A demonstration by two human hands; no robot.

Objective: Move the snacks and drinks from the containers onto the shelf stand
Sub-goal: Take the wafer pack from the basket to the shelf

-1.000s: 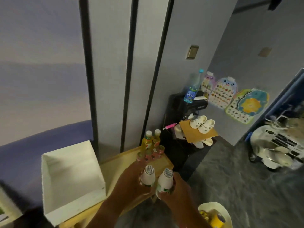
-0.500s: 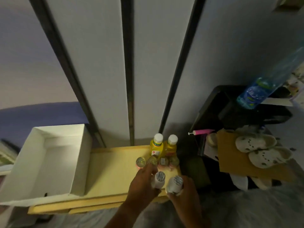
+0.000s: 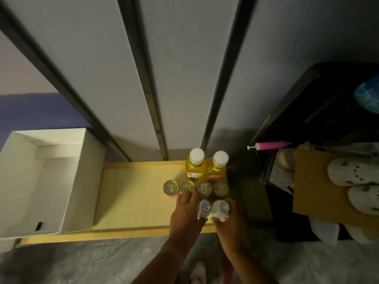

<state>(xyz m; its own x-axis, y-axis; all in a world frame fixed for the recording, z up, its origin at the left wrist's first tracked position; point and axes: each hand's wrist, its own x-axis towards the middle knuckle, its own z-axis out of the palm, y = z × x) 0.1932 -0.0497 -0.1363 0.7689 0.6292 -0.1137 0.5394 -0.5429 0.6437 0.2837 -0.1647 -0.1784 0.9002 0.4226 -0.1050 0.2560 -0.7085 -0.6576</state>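
I look straight down on a pale wooden shelf (image 3: 131, 197). At its right end my left hand (image 3: 185, 214) holds a small white bottle (image 3: 204, 208) and my right hand (image 3: 230, 224) holds another small white bottle (image 3: 220, 209); both bottles stand upright side by side at the shelf's front. Just behind them runs a row of several small cans (image 3: 195, 187). Two yellow juice bottles (image 3: 207, 167) with white caps stand behind the cans, against the wall.
A white open box (image 3: 41, 181) sits on the shelf's left end. To the right is a dark stand (image 3: 307, 124) with a pink pump (image 3: 270, 145), a brown board (image 3: 311, 187) and white clogs (image 3: 356, 181). A blue bottle (image 3: 369, 95) shows at the right edge.
Both hands have carried the two white bottles forward and down to the shelf's right end. The view has tilted down onto the shelf.
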